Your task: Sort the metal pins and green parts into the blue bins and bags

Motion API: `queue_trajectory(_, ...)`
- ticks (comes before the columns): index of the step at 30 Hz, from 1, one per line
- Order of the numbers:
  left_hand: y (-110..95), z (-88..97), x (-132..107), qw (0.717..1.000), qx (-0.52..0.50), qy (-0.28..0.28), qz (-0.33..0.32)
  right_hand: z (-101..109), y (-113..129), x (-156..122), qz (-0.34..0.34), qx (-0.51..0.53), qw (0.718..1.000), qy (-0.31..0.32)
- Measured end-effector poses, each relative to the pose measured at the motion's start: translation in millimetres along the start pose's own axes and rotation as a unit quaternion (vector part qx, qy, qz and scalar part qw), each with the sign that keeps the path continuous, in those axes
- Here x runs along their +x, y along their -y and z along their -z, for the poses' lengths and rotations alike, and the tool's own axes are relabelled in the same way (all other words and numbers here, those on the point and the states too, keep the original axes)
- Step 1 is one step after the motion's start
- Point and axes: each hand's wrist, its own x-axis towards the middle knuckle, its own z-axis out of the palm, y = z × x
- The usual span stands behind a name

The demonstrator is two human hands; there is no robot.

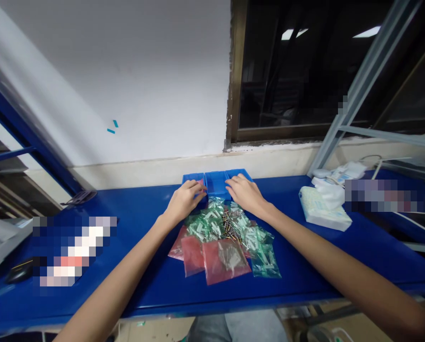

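Blue bins, three side by side on the desk, stand at the fingers. Left hand: fingers partly bent at left bin. Right hand: fingers half curled at right bin. Whether either hand grips anything: can't make out. Just this side of the fingers: green bags, small dark parts, then red bags; tissue pack well right of right fingers

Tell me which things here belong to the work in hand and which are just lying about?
Likely in use:
blue bins, beside the left hand and right hand
green bags of small pieces
red bags

Probably just lying about:
tissue pack
black mouse-like object
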Motion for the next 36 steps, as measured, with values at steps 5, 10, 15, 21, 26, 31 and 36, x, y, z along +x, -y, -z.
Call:
queue_trajectory(5,6.2,-13.0,5.0,0.996,0.062,0.049,-0.040,-4.5,-11.8,-11.4,-0.010,0.031,0.999,0.009)
queue_trajectory(10,7.6,-22.3,11.0,0.997,0.001,0.071,-0.026,-10.0,-22.4,-21.8,0.005,0.095,0.995,0.006)
queue_trajectory(15,9.9,-26.6,10.3,0.997,-0.053,0.050,-0.004,-18.6,-23.9,-20.4,-0.019,0.125,0.992,-0.018)
queue_trajectory(21,13.4,-31.8,4.5,0.998,-0.045,0.039,-0.024,-22.5,-23.7,-21.7,-0.047,0.158,0.985,-0.046)
queue_trajectory(26,15.7,-34.5,2.5,0.998,-0.040,0.030,-0.037,-23.8,-24.2,-21.1,-0.044,0.155,0.986,-0.042)
queue_trajectory(31,15.1,-27.7,0.1,0.995,0.017,0.053,-0.077,-16.8,-21.7,-22.4,-0.014,0.118,0.993,-0.007)
queue_trajectory(36,-1.4,-9.0,-0.5,0.991,0.101,0.038,-0.077,3.7,-5.2,-25.3,0.021,0.089,0.996,-0.018)
